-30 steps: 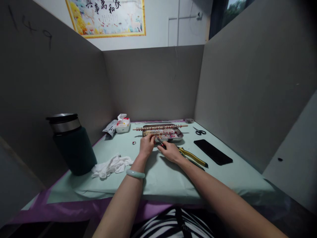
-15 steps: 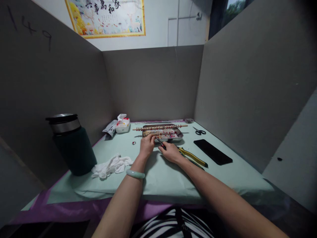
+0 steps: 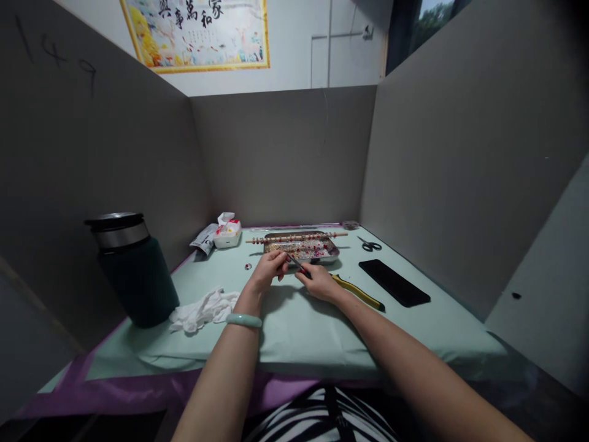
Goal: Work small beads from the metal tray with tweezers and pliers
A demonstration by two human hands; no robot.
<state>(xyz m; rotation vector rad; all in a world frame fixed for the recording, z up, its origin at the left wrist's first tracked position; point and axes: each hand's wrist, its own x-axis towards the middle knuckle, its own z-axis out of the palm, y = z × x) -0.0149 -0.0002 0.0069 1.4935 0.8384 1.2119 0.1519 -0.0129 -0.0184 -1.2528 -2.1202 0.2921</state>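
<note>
Here the mint-green table cloth (image 3: 304, 331) carries a dark green flask (image 3: 133, 270) at the left and a black phone (image 3: 394, 282) at the right. Between them a metal tray (image 3: 334, 252) of beads sits under a beaded stick (image 3: 297, 237). Just in front of it, the right hand (image 3: 319, 282) is closed round the yellow-handled pliers (image 3: 356, 290). Their long axis runs from near right to far left, nose toward the left hand (image 3: 267, 269). That hand's fingertips are drawn together at the nose (what they pinch is too small to tell).
</note>
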